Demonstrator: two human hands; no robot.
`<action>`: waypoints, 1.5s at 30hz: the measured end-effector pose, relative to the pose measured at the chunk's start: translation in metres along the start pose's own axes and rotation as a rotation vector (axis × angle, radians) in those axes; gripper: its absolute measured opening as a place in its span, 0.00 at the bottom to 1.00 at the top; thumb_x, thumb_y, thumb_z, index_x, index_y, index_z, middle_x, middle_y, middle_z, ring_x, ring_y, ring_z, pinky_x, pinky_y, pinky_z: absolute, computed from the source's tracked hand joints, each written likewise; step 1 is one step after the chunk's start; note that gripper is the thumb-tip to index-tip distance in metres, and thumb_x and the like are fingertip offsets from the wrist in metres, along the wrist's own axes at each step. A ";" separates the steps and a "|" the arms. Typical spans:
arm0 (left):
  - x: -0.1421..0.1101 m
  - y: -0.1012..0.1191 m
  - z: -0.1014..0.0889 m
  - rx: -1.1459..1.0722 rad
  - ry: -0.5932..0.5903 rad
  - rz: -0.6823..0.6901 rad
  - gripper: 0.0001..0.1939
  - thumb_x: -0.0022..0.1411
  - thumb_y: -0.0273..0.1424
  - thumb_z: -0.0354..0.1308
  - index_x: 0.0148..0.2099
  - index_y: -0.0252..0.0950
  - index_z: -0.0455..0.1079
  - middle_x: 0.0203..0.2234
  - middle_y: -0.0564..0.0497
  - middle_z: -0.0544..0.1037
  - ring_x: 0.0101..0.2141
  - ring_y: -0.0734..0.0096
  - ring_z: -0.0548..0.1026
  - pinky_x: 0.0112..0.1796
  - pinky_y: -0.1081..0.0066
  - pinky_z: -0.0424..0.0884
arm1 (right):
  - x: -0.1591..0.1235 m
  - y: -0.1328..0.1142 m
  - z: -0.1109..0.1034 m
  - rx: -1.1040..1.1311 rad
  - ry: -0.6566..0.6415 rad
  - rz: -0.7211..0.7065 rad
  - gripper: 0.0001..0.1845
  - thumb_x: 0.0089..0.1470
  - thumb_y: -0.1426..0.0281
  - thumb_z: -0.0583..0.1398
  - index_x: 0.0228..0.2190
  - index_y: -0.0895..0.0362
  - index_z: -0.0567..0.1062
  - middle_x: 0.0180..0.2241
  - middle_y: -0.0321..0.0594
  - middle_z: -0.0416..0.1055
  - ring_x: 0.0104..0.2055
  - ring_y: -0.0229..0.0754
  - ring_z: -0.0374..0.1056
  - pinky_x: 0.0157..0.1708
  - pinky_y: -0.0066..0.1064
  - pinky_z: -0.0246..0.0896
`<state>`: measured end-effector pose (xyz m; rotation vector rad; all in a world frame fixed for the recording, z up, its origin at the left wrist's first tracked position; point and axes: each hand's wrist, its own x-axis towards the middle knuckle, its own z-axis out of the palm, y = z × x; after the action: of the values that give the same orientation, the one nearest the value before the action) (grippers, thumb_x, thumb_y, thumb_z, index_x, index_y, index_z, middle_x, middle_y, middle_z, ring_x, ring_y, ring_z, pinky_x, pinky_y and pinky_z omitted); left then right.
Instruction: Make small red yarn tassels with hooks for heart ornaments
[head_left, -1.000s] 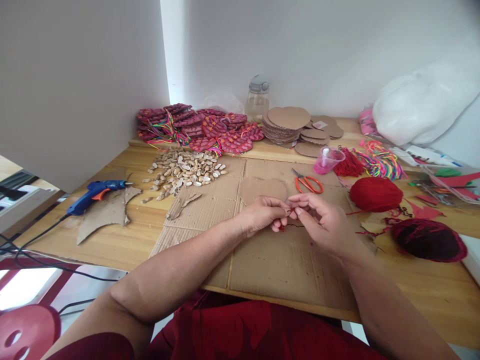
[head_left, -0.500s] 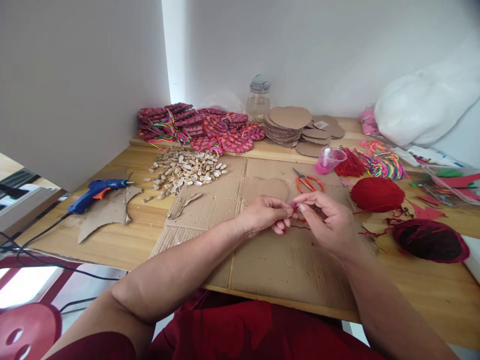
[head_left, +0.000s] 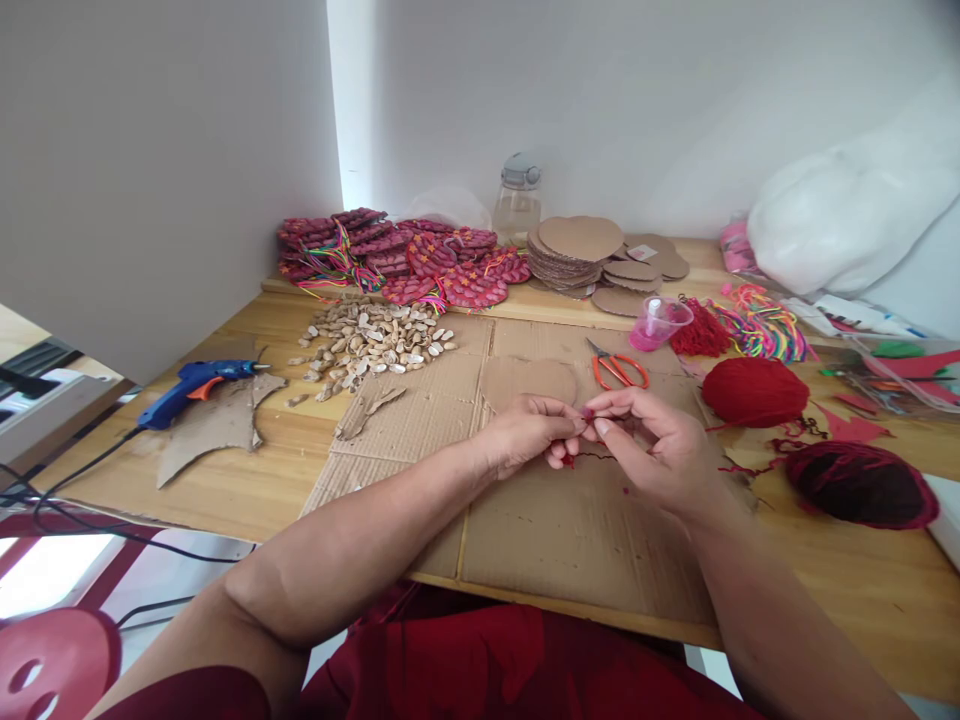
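Observation:
My left hand (head_left: 536, 432) and my right hand (head_left: 651, 440) meet fingertip to fingertip over the cardboard mat (head_left: 555, 535). Both are closed in a pinch on red yarn (head_left: 596, 457), and a dark strand of it trails beneath the fingers. A tiny purple piece (head_left: 587, 412) shows at the right fingertips; its kind is too small to make out. Just beyond the left hand lies a rounded cardboard cutout (head_left: 529, 380), partly hidden by it. Orange-handled scissors (head_left: 619, 370) rest behind the right hand with their blades apart.
Peanut shells (head_left: 375, 345) lie heaped left of centre, with a blue glue gun (head_left: 199, 385) beyond. Behind are decorated pink pieces (head_left: 450, 265), stacked cardboard shapes (head_left: 581, 240) and a bottle (head_left: 517, 200). To the right sit a pink cup (head_left: 660, 320), red yarn ball (head_left: 756, 390) and dark yarn ball (head_left: 861, 482).
The fingertips have shifted slightly, both hands staying pinched together. Less of the red yarn shows between them, and a small purple speck on the mat stands out more clearly.

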<state>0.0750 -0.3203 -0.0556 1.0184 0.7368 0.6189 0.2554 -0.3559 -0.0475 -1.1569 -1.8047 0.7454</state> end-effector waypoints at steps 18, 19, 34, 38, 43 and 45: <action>-0.001 0.000 0.002 -0.015 -0.020 0.034 0.08 0.57 0.31 0.58 0.32 0.29 0.72 0.19 0.53 0.70 0.17 0.82 0.65 0.20 0.78 0.61 | 0.000 -0.006 -0.001 -0.008 0.008 -0.022 0.07 0.60 0.69 0.59 0.40 0.54 0.76 0.31 0.40 0.75 0.33 0.41 0.73 0.34 0.34 0.69; -0.001 0.001 0.002 -0.012 -0.013 0.033 0.08 0.57 0.31 0.58 0.31 0.29 0.71 0.18 0.54 0.70 0.16 0.82 0.65 0.20 0.78 0.61 | 0.001 -0.008 -0.001 -0.057 0.007 -0.039 0.08 0.58 0.69 0.60 0.41 0.54 0.76 0.32 0.40 0.76 0.32 0.41 0.72 0.33 0.34 0.69; -0.003 0.003 0.003 0.059 -0.040 0.051 0.12 0.58 0.35 0.61 0.34 0.28 0.72 0.19 0.55 0.70 0.17 0.84 0.65 0.22 0.79 0.61 | 0.004 -0.004 0.005 0.155 0.013 0.120 0.09 0.61 0.64 0.58 0.31 0.55 0.72 0.27 0.36 0.70 0.29 0.37 0.68 0.30 0.28 0.66; -0.004 0.004 0.004 0.070 -0.048 0.062 0.13 0.58 0.36 0.62 0.34 0.28 0.72 0.19 0.55 0.71 0.17 0.84 0.65 0.22 0.78 0.61 | 0.004 -0.002 0.004 0.183 -0.001 0.163 0.10 0.61 0.62 0.59 0.31 0.55 0.72 0.27 0.36 0.70 0.29 0.38 0.69 0.29 0.29 0.66; -0.003 0.002 0.002 0.071 -0.058 0.068 0.12 0.58 0.36 0.62 0.34 0.29 0.72 0.20 0.55 0.71 0.18 0.84 0.66 0.23 0.78 0.62 | 0.004 0.000 0.002 0.173 -0.001 0.204 0.11 0.60 0.61 0.59 0.31 0.55 0.73 0.27 0.37 0.71 0.29 0.38 0.68 0.26 0.29 0.65; -0.002 0.001 0.001 0.070 -0.060 0.068 0.12 0.59 0.36 0.61 0.35 0.29 0.73 0.20 0.55 0.71 0.17 0.83 0.66 0.23 0.78 0.62 | 0.004 -0.001 0.002 0.185 -0.002 0.204 0.11 0.60 0.61 0.59 0.31 0.55 0.73 0.27 0.38 0.71 0.29 0.39 0.68 0.27 0.29 0.65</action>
<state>0.0746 -0.3222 -0.0532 1.1256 0.6771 0.6222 0.2525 -0.3522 -0.0465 -1.2270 -1.5972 1.0102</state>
